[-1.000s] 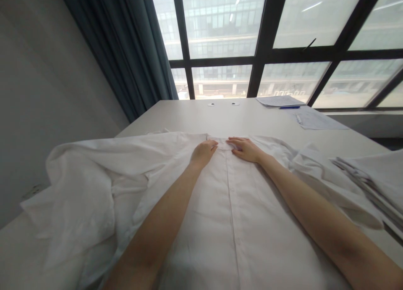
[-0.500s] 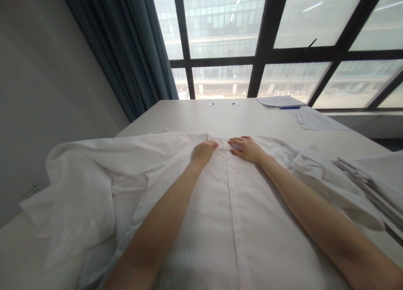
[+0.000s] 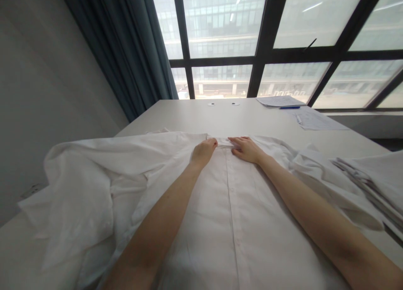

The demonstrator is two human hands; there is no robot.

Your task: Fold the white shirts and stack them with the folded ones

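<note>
A white button-front shirt (image 3: pixel 214 214) lies spread face up, its button placket running down the middle toward me. At its far end is the collar (image 3: pixel 224 142), with a hand on each side. My left hand (image 3: pixel 204 152) is closed on the collar's left part, fingertips pinched together. On the right part, my right hand (image 3: pixel 247 149) has its fingers over the collar's upper edge and its thumb lower down, with fabric between them. The left sleeve (image 3: pixel 85 168) spreads out in loose folds; the other sleeve (image 3: pixel 327 185) lies crumpled beyond my right forearm.
Folded white cloth (image 3: pixel 374 172) is stacked at the right. Paper sheets (image 3: pixel 323 119) and a blue pen (image 3: pixel 289 108) lie at the far right of the white table (image 3: pixel 189 115). Behind stand a large window (image 3: pixel 223 25) and a dark blue curtain (image 3: pixel 126 42).
My right fingers have shifted slightly, from lying spread on the collar to its upper edge. The collar band between my hands looks narrower and a little turned. My left hand has barely moved.
</note>
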